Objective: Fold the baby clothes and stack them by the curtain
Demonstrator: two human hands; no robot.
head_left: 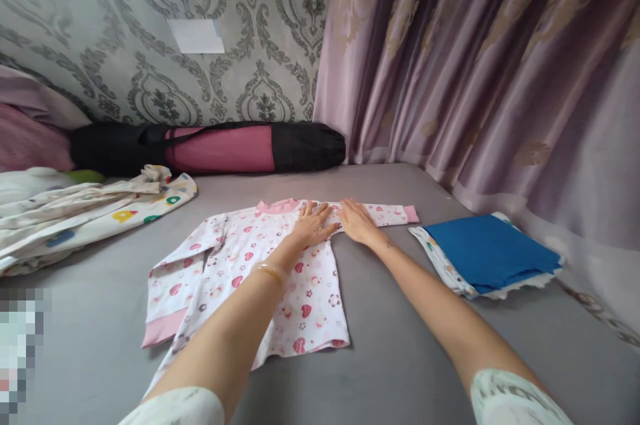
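Observation:
A white long-sleeved child's top (255, 248) with pink cuffs, a pink collar and red hearts lies spread on the grey bed sheet. My left hand (313, 224) rests flat on its right shoulder area, fingers spread. Just beside it, my right hand (357, 220) lies on the inner part of the sleeve that stretches to the right, its fingers extended. The sleeve's pink cuff (411, 214) shows beyond my right hand. On the left, the other sleeve (175, 285) bends down toward me. My left forearm hides part of the top's lower middle.
Folded clothes with a blue piece (493, 252) on top lie at the right. A patterned cream cloth (100, 215) is heaped at the left. A black and pink long bag (220, 148) lies against the wall. Purple curtains (450, 65) hang along the right side.

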